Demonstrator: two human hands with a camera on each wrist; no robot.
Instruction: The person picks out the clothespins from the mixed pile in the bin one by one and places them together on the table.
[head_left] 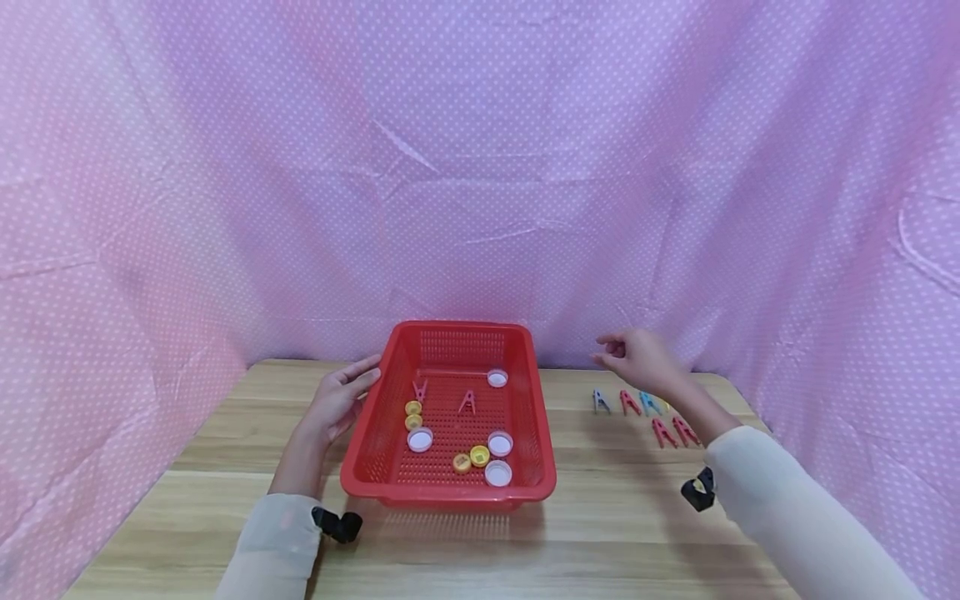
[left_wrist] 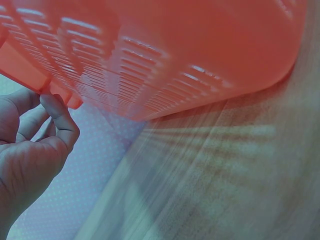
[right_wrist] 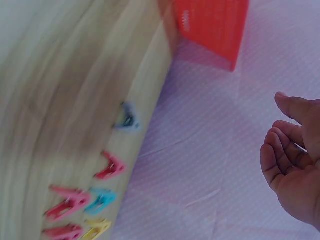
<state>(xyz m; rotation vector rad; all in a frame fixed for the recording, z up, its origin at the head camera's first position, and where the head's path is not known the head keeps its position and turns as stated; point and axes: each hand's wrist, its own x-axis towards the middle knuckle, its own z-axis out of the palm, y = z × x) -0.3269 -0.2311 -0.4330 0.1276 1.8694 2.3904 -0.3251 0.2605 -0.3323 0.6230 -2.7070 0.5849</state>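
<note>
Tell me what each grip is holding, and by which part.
The left grip holds the red basket by the rim on its left side; the right grip holds nothing.

The back and both sides are covered by a pink cloth (head_left: 480, 100) that is dotted all over with tiny white spots. It is hung in soft, wavy folds, and it is marked by some creases (head_left: 405, 146). The cloth is made paler by light on the left. In front of it, a light brown wooden bench (head_left: 600, 542) is seen, with rounded far corners. Soft shadows (head_left: 450, 527) are cast on its streaky top.
</note>
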